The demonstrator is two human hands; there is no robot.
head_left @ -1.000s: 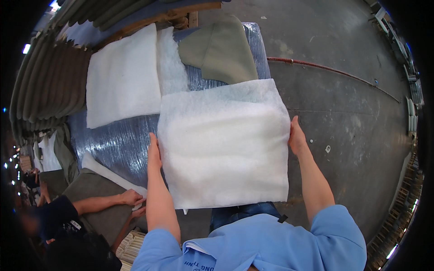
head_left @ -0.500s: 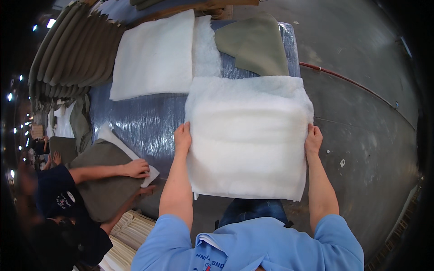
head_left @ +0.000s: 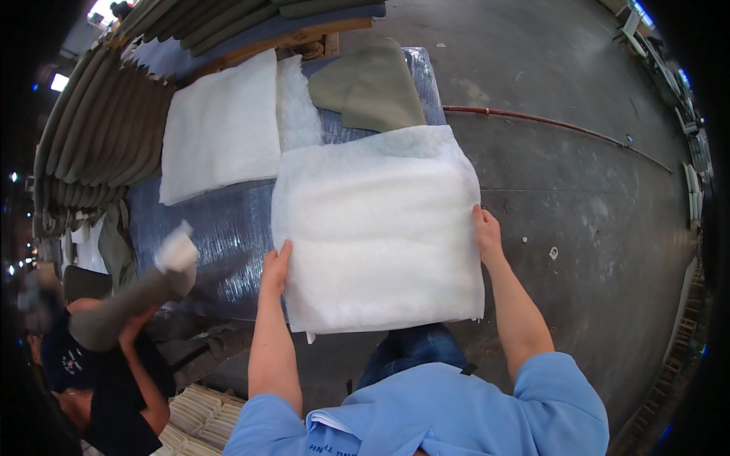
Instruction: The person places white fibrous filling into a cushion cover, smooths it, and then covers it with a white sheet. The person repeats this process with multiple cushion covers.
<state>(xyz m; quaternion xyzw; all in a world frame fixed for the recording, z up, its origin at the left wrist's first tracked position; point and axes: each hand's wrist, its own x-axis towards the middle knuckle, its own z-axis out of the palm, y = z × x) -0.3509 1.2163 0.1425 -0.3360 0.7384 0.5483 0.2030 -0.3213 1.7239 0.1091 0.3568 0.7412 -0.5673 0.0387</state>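
Observation:
A thick white square pad of fluffy wadding (head_left: pixel 376 228) is held flat in front of me, partly over the table's near right corner. My left hand (head_left: pixel 275 267) grips its left edge and my right hand (head_left: pixel 487 234) grips its right edge. Its near edge hangs over my legs. Behind it on the shiny blue-grey table (head_left: pixel 209 228) lie another white wadding pad (head_left: pixel 220 125) and a folded olive-green fabric piece (head_left: pixel 372 87).
At the lower left a person in a dark shirt lifts an olive-green and white cushion piece (head_left: pixel 144 289). Stacked olive-green cushions (head_left: pixel 99 129) line the left side. A red hose (head_left: pixel 547 121) runs across the grey concrete floor on the right.
I have kept hold of the wadding pad at both edges while the view shifted. The person on the left has lifted a cushion piece off the table.

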